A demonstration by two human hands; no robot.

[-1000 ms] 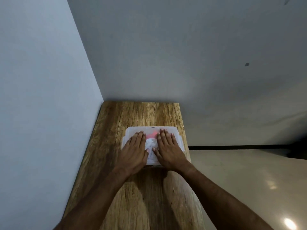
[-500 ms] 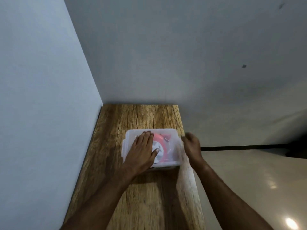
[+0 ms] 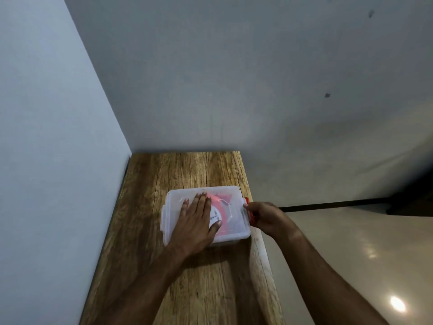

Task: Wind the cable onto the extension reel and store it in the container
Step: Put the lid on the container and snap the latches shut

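Long wood-grain tabletop (image 3: 187,289): set in a wall corner. Clear lidded plastic container (image 3: 234,228): rested on it, red-and-white extension reel (image 3: 222,214) enclosed. Left hand (image 3: 195,221): laid flat, fingers straight, on lid. Right hand (image 3: 267,218): curled round red side latch (image 3: 250,213).

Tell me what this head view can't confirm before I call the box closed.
- Red latch: mostly covered by the right hand; locked or not, unclear.
- Reel in the container: blurred by the cloudy lid, half under the left hand; cable winding unreadable.
- Left-side latch: too small.
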